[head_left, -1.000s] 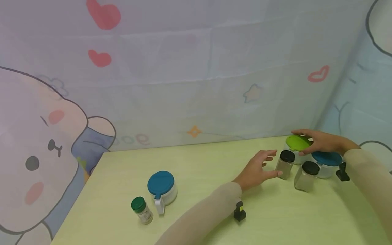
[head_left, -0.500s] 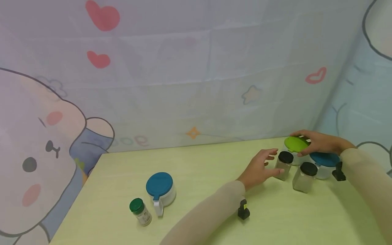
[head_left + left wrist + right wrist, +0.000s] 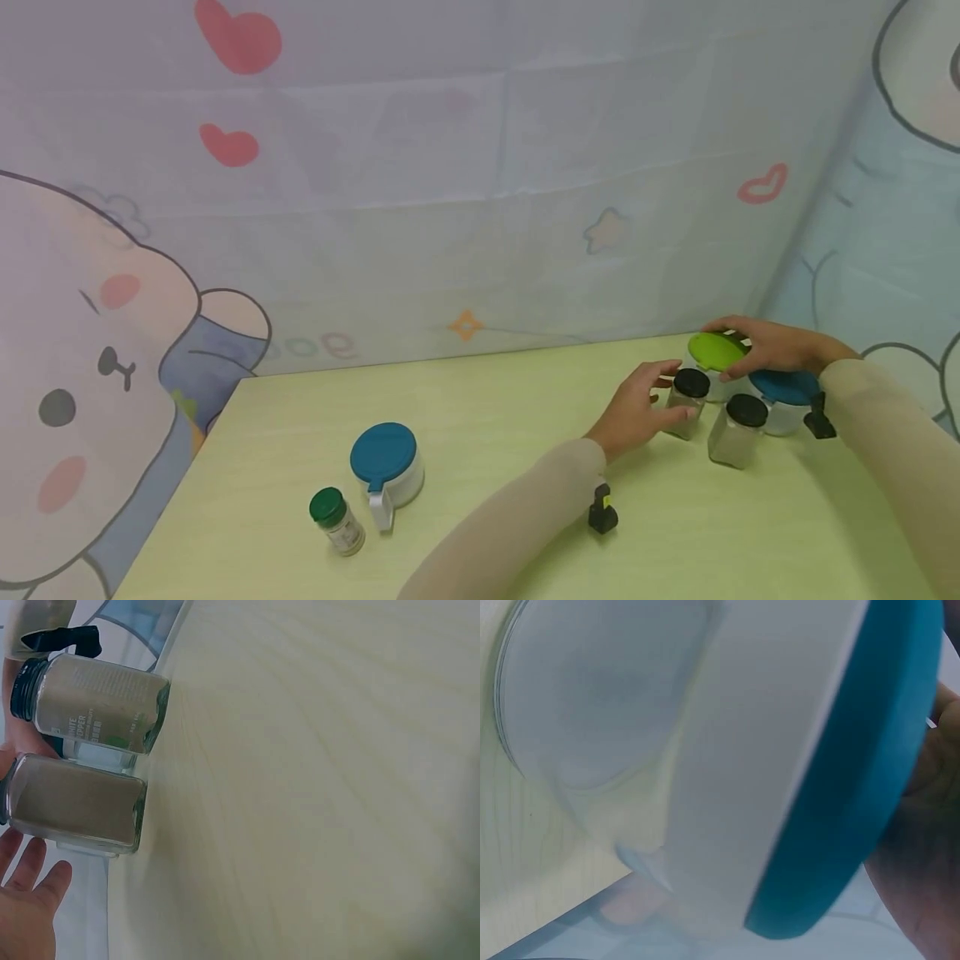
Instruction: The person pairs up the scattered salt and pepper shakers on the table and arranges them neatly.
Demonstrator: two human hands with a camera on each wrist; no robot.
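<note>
My left hand [image 3: 637,410] reaches beside a clear square spice jar [image 3: 684,417] with a black lid. Its thumb overlaps the jar's front in the head view; in the left wrist view, its spread fingers [image 3: 56,881] lie close along the jar's side. My right hand [image 3: 780,346] holds the lime-green lid of a white-bodied jar [image 3: 717,352] from above, thumb on the near side and fingers on the far side. A second black-lidded jar [image 3: 737,435], labelled as pepper [image 3: 97,705], stands in front. Below my right wrist is a blue-lidded jar [image 3: 783,387], large in the right wrist view [image 3: 840,787].
At the table's left stand another blue-lidded jar [image 3: 385,454] with a white handle and a green-capped shaker [image 3: 337,521]. A printed cloth [image 3: 420,208] hangs along the table's back edge. Black wrist cameras [image 3: 602,510] hang at both sleeves.
My left hand has moved slightly right, its thumb now farther across the black-lidded spice jar. My right hand stays at the green lid. The whole head view has shifted a little.
</note>
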